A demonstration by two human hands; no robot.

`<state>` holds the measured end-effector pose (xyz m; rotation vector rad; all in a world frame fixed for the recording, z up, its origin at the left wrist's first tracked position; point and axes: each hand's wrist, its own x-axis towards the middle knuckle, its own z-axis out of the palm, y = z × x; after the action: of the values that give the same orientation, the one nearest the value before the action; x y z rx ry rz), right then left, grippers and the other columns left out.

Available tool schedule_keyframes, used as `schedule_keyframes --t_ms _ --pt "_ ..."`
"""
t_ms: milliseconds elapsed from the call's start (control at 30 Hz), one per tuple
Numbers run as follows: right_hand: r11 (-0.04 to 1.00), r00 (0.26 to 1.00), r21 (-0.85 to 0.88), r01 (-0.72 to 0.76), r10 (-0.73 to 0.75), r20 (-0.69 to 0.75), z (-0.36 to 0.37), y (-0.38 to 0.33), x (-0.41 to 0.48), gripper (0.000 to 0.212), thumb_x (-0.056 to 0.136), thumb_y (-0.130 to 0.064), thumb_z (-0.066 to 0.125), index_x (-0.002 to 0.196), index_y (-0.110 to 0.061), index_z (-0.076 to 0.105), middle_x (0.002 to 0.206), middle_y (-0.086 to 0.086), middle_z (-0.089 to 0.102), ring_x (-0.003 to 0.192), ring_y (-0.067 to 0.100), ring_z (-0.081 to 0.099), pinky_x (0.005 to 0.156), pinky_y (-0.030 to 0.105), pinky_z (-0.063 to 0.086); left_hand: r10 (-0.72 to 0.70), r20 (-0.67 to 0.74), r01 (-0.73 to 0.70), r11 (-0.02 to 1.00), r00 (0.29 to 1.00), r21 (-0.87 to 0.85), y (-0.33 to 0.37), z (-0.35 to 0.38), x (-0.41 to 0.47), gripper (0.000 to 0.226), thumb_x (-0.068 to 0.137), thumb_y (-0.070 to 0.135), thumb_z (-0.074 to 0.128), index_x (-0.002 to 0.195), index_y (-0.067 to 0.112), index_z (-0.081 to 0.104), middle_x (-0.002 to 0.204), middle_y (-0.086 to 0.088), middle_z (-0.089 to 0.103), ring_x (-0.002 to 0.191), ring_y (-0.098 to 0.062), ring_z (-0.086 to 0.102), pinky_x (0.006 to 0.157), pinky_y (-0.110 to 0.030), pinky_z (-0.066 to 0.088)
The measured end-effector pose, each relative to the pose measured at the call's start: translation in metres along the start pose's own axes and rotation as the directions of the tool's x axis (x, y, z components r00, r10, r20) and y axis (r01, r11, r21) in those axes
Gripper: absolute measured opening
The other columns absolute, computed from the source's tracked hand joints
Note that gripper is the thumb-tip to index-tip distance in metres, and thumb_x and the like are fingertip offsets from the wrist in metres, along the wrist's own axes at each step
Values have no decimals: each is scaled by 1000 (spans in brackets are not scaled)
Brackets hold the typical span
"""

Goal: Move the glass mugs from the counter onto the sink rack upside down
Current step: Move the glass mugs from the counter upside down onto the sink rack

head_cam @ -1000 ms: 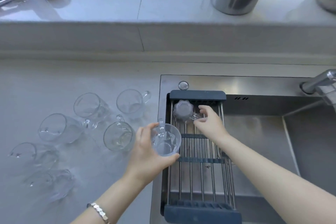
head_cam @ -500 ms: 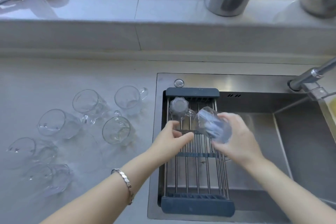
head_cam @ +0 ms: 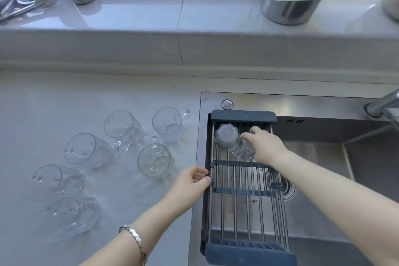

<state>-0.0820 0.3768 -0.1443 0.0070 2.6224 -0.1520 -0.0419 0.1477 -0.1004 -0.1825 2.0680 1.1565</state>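
A: What does the right grip (head_cam: 264, 143) hold?

B: Its fingers are closed around a mug (head_cam: 243, 148) at the far end of the rack (head_cam: 244, 190). The mug is tilted, axis slanting, base toward the near left; it touches another mug (head_cam: 226, 137) that stands upside down, axis vertical.

A: And the left grip (head_cam: 191, 183)?

B: It is loosely curled, holding nothing, at the left rail of the rack. Six mugs (head_cam: 154, 160) are on the counter (head_cam: 64, 101), mouths up, well apart from the rack.
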Motion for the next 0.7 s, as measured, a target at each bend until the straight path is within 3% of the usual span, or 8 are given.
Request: schedule_keyframes --t_ms 133,200,300,400,467,500,600,700 --pt "978 973 184 -101 136 -189 9 4 1 64 78 2 59 136 -19 38 144 10 34 130 30 36 90 41 46 23 -9 -23 1000 1000 10 -4 -2 0 10 92 15 52 100 20 56 93 1 59 85 -10 55 66 -11 41" --pt "970 945 198 -144 194 -265 8 1 -3 67 76 7 57 137 -15 37 144 15 34 132 32 33 95 41 42 67 -22 -66 997 998 40 -2 -3 -2 10 92 15 53 99 21 56 87 9 56 82 -7 54 66 -8 40" --pt "972 916 231 -43 131 -378 6 -20 -14 57 74 11 56 127 -8 51 137 19 44 130 35 36 104 43 35 261 -104 -250 962 960 107 -3 -12 -5 13 90 11 55 94 23 59 85 15 57 82 -2 56 66 -6 44" --pt "908 927 369 196 -50 -371 0 -59 -28 49 78 5 57 125 -8 53 135 12 48 131 27 38 108 38 33 563 -302 -474 820 769 321 -8 -37 -9 14 85 15 54 96 15 63 88 13 56 83 3 53 74 -9 44" --pt "833 941 478 279 -138 -310 -5 -87 -27 63 81 -4 62 138 -11 37 144 7 39 136 20 32 112 32 29 630 -388 -432 761 673 484 -15 -56 -8 35 79 24 58 109 8 61 105 -2 59 99 -5 50 88 -18 40" --pt "792 950 546 274 -135 -281 -9 -100 -21 73 80 -9 65 143 -12 27 149 6 32 139 18 29 113 30 27 592 -410 -354 776 694 522 -19 -65 -8 47 76 26 65 119 8 56 117 -8 55 112 -13 47 97 -23 37" --pt "624 976 759 184 -27 -214 -19 -138 6 94 73 -19 75 145 -13 14 151 5 25 139 17 28 113 30 26 346 -370 -103 835 862 540 -33 -82 -6 89 69 35 77 141 13 29 145 -4 32 136 -22 31 110 -36 30" --pt "535 989 835 130 -9 -148 -22 -165 32 95 68 -23 80 142 -15 21 146 6 29 136 19 30 109 30 27 222 -325 -31 864 919 502 -45 -90 -1 93 69 41 75 143 23 23 146 2 36 135 -19 35 108 -37 36"
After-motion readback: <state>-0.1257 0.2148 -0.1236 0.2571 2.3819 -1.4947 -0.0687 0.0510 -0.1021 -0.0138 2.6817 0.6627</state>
